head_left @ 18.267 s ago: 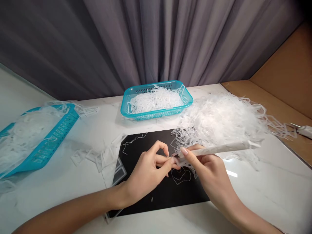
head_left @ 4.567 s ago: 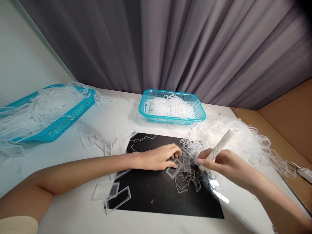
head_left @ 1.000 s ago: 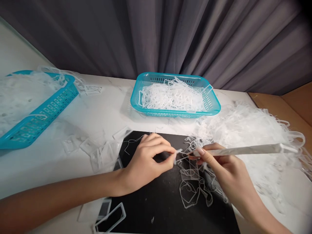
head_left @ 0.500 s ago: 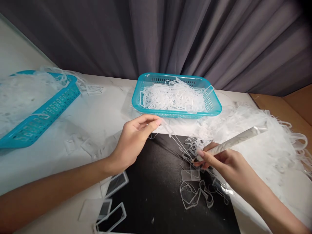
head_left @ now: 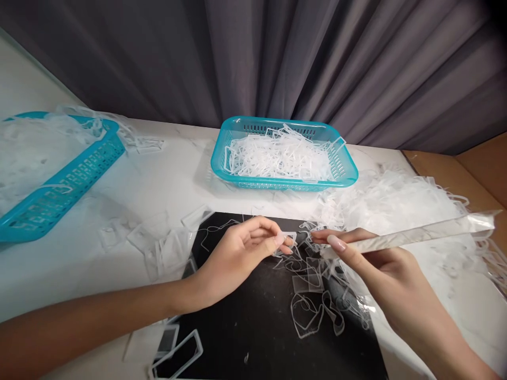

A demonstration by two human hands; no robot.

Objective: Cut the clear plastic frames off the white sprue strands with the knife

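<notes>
- Where the bench [head_left: 170,179] meets the left edge of the view, a turquoise basket [head_left: 59,182] sits heaped with tangled clear plastic strips.
- Right of it, loose clear frames [head_left: 168,248] lie on the bench, some overlapping the left edge of a black mat [head_left: 245,322].
- The left hand [head_left: 237,256] is over the mat, with the thumb and forefinger closed in a pinch on a small clear plastic piece [head_left: 288,236] held just above the mat's far part.
- Behind the hands, a second turquoise basket [head_left: 283,183] holds white strips.
- Curled clear offcuts [head_left: 309,311] lie on the mat, below and between the hands.
- The right hand [head_left: 372,264] has its fingers closed around the near end of a long clear bar [head_left: 428,232], which stretches away to the right. That near end is close to the small piece, but I cannot tell whether they touch.
- A loose heap of white strips [head_left: 396,203] covers the bench beyond the right hand.
- Brown cardboard [head_left: 487,169] lines the far right.
</notes>
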